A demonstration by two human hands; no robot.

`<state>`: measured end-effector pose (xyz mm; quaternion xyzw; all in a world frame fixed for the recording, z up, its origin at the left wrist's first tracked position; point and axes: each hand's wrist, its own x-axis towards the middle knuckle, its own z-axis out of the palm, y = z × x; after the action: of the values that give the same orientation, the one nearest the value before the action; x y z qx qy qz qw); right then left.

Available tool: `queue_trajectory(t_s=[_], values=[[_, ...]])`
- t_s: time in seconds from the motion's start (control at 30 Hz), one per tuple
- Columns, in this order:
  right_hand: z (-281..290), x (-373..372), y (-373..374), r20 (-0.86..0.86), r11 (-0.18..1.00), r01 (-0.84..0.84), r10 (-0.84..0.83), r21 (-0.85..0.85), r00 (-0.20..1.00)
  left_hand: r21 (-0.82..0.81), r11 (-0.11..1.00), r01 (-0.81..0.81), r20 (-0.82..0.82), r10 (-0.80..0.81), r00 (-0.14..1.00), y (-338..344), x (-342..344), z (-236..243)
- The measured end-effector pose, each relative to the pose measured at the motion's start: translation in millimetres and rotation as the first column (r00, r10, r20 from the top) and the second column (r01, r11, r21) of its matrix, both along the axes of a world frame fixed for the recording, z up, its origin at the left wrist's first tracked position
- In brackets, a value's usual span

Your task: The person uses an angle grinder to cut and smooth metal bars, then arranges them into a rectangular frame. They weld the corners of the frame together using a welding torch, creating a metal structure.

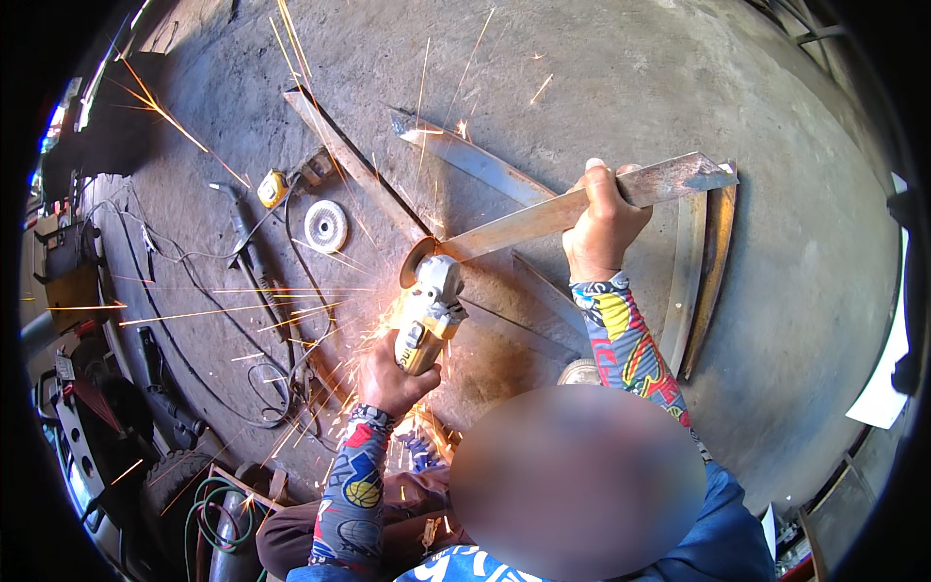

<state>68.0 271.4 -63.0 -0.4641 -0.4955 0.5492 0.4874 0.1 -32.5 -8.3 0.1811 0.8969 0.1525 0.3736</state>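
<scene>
My left hand [390,378] is wrapped round the body of a yellow and grey angle grinder [427,335]. Its thin disc [417,262] meets the near-left end of a steel angle bar [524,225], and orange sparks fly off, mostly leftward and down. Fingers closed, my right hand [609,218] grips this bar toward its far-right end. Beyond the disc another angle bar [354,160] slants away to the upper left, its near end close to the cut. A bluish-grey angle piece [475,155] lies behind the gripped bar. Both forearms wear patterned sleeves.
On the concrete floor [776,291] left of the grinder lie a round disc [326,227], a yellow tape measure [272,189] and black cables [199,281]. Long rusty steel pieces [716,281] lie at right. A grey cylinder [233,524] with green hoses stands lower left. A blurred patch covers the lower middle.
</scene>
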Motion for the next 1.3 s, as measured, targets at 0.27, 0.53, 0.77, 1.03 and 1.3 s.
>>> queue_trajectory(t_s=[0.27, 0.53, 0.77, 1.03, 1.3], values=[[2, -1, -1, -0.033, 0.998, 0.012, -0.014, -0.06, 0.999, 0.031, 1.0, 0.004, 0.008, -0.005, 1.0, 3, -2, 2], [4, -5, 0, 0.083, 0.999, 0.035, -0.037, 0.024, 0.996, -0.006, 1.0, 0.028, 0.004, -0.028, 1.0, 5, -4, 5], [10, -7, -1, -0.137, 0.989, 0.082, -0.099, -0.127, 0.986, 0.011, 1.0, -0.007, 0.044, 0.007, 0.999, 5, -5, 2], [7, -7, 0, -0.112, 0.986, 0.079, -0.095, -0.145, 0.989, 0.006, 1.0, 0.022, 0.0, -0.022, 1.0, 5, -5, 5], [8, -7, 0, -0.109, 0.991, 0.057, -0.07, -0.117, 0.992, 0.009, 1.0, -0.007, 0.036, 0.007, 0.999, 5, -5, 4]])
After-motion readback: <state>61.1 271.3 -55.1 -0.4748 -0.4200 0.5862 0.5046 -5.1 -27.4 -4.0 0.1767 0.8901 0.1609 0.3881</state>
